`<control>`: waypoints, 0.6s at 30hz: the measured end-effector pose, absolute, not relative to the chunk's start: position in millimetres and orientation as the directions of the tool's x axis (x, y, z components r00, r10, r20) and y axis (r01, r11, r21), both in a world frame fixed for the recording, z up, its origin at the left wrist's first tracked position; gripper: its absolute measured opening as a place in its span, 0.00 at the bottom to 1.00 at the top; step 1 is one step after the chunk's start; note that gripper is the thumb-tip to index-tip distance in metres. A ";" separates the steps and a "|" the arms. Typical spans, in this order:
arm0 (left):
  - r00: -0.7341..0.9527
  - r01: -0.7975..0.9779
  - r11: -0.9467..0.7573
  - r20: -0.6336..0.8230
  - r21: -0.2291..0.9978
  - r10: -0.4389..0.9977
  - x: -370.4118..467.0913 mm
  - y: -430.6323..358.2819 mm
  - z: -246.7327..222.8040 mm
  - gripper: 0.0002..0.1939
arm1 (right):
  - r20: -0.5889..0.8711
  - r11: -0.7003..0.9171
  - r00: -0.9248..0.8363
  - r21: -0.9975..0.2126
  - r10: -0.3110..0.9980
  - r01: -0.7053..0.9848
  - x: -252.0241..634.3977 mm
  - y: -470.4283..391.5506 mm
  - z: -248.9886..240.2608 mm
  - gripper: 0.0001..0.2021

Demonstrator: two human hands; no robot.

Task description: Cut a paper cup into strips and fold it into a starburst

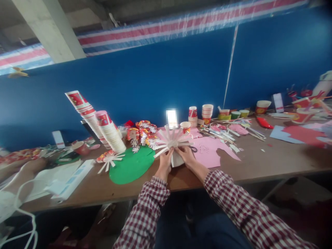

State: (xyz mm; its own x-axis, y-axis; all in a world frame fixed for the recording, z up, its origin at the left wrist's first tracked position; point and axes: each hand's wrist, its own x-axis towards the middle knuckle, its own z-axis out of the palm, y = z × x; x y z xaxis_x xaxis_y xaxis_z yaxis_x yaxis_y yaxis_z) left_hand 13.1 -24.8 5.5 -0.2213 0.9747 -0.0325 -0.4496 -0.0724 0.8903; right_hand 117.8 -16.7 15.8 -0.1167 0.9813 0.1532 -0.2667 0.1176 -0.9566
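Between my two hands is a white paper cup (173, 144) cut into strips that fan outward like rays. My left hand (166, 159) grips its near left side, thumb pressed on the paper. From the right, my right hand (186, 156) pinches the same cup, its fingers partly hidden. A white paper piece (177, 161) hangs below the thumbs; whether it belongs to the cup I cannot tell. Left of my hands lies a green paper oval (133, 166). Beside its left edge rests another cut cup (110, 159) with splayed strips. Pink paper (209, 152) lies to the right, with a dark scissor handle (193, 149) near my right hand.
Tall stacks of paper cups (110, 133) lean at the back left. Cut-out paper figures (134, 136) lie behind the oval. A white power strip (75, 180) and a co-worker's arm (28, 173) are at left. Brushes (220, 133) and a red tool (264, 122) lie right.
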 end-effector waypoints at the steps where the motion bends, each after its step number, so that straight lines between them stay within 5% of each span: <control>1: -0.235 -0.445 -0.076 -0.035 0.892 0.971 13.2 -24.5 5.2 0.26 | 0.161 0.135 -0.098 -0.962 0.982 -0.235 117.9 -16.7 15.8 0.18; 18: -0.272 -0.369 -0.023 -0.084 0.929 0.959 10.0 -21.5 -0.3 0.26 | 0.242 0.246 -0.110 -0.969 0.964 0.027 117.2 -10.1 3.8 0.15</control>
State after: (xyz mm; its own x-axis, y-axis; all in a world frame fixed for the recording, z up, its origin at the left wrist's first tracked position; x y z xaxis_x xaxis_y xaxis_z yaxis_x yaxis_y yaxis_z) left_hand 10.0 -21.5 -0.3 -0.2717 0.9587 -0.0843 -0.3687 -0.0228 0.9293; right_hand 117.2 -10.1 3.8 -0.1097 0.9640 0.2422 0.0269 0.2465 -0.9688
